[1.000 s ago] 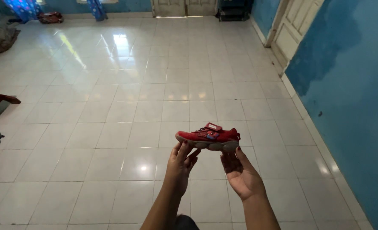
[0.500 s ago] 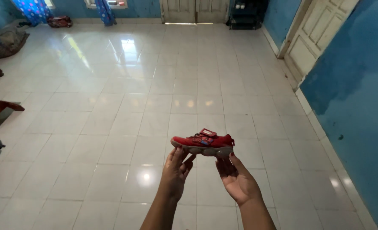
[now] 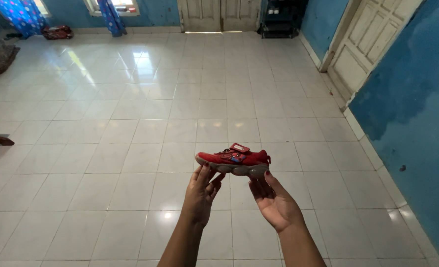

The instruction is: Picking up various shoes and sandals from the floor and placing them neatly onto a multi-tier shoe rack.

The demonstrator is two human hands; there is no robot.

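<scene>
A small red shoe [image 3: 233, 161] with a strap across the top and a pale sole is held up in the air, level, its toe pointing to the person's left and its heel to the right. Both hands carry it from below. The left hand [image 3: 202, 195] rises under the toe end, its fingers [image 3: 203, 173] pointing up and touching the sole near the front. The right hand [image 3: 275, 202] is palm up under the heel end, its fingertips [image 3: 261, 179] against the back of the sole. Neither hand is closed tight; the fingers are loosely curled and prop the shoe between them.

Below the shoe spreads a floor [image 3: 145, 128] of glossy white tiles that mirror the light. A blue wall [image 3: 412, 99] runs along the right side, with a white panelled door [image 3: 373, 44] set in it. At the far end stands a white double door [image 3: 214, 15], and just beside it a dark shelf [image 3: 281, 20]. Blue curtains [image 3: 111, 16] with dots hang by a window in the far left corner, with a dark bag [image 3: 56, 32] on the floor near them.
</scene>
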